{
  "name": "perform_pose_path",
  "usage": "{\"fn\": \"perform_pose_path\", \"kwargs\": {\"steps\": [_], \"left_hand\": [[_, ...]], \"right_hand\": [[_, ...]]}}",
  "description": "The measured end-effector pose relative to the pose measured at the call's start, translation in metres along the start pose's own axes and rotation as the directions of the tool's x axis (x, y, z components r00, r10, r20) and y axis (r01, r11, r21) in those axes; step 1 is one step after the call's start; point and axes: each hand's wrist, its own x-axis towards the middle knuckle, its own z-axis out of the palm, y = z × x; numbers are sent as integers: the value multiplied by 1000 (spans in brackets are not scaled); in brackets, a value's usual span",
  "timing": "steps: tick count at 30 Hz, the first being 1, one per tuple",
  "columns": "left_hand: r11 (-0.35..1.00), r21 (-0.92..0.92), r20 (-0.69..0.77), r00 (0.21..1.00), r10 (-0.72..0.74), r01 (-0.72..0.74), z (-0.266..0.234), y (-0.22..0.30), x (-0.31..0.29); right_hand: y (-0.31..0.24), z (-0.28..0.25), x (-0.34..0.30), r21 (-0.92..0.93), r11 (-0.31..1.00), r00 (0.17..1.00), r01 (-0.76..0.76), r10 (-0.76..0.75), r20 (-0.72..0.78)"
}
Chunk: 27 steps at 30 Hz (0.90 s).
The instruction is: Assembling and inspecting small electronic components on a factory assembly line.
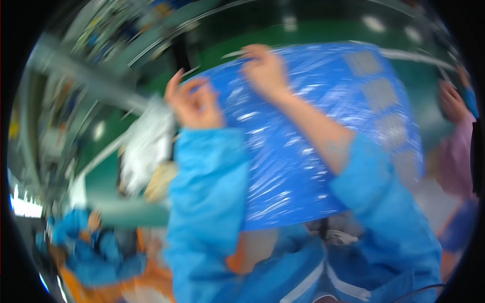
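A large blue sheet or flat pack (283,166) in shiny clear film lies in front of me, with several grey rectangles (379,94) along its right side. My left hand (197,103) is raised at the sheet's left edge, fingers bent and apart, with nothing visible in them. Over the far left part of the sheet is my right hand (265,73), its fingers curled. Motion blur hides whether that hand pinches anything or touches the film.
Left of the sheet, a crumpled white plastic bag (149,146) and a beige item (161,182) lie on the green table (126,212). A person in blue (101,252) is at lower left. Another person's hand (452,101) and pink sleeve (457,156) show at right.
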Motion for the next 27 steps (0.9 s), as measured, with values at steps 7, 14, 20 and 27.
{"fn": "perform_pose_path", "kwargs": {"steps": [7, 14, 20, 27], "left_hand": [[545, 816, 334, 926, -174, -192, -11, 11, 11], [292, 932, 356, 696, -624, -215, -26, 34, 24], [354, 923, 349, 709, -613, -148, -29, 48, 28], [436, 895, 322, 815, -482, -96, -32, 39, 13]], "right_hand": [[19, -17, 31, 54, 998, 988, -17, 8, 153], [32, -5, 29, -36, 999, 978, -25, 32, 206], [36, -9, 39, 1, 1000, 977, -3, 2, 212], [27, -9, 20, 11, 1000, 974, -17, 14, 225]]}}
